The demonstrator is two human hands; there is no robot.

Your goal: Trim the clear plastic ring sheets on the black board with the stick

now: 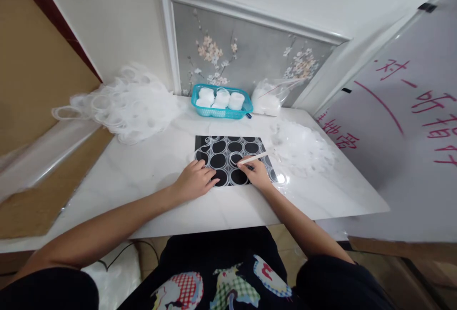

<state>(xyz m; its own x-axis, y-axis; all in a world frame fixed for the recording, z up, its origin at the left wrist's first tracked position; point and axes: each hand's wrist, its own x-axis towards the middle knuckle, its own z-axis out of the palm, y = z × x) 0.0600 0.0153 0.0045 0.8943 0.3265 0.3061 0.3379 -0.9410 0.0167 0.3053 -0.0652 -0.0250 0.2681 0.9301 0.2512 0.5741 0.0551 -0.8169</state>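
A black mat [228, 144] covered with several clear plastic rings lies on the white marble table [150, 167]. My left hand [194, 180] rests on the mat's near left edge, fingers pressed flat on the rings. My right hand [255, 172] pinches a thin wooden stick [254, 158], whose tip sits on a ring at the mat's right part.
A blue basket [221, 110] with white rolls stands at the back. A heap of clear rings [132, 105] lies back left, another pile [303, 148] to the right, and a clear bag [267, 98] beside the basket. A whiteboard with red writing [410, 124] leans at right.
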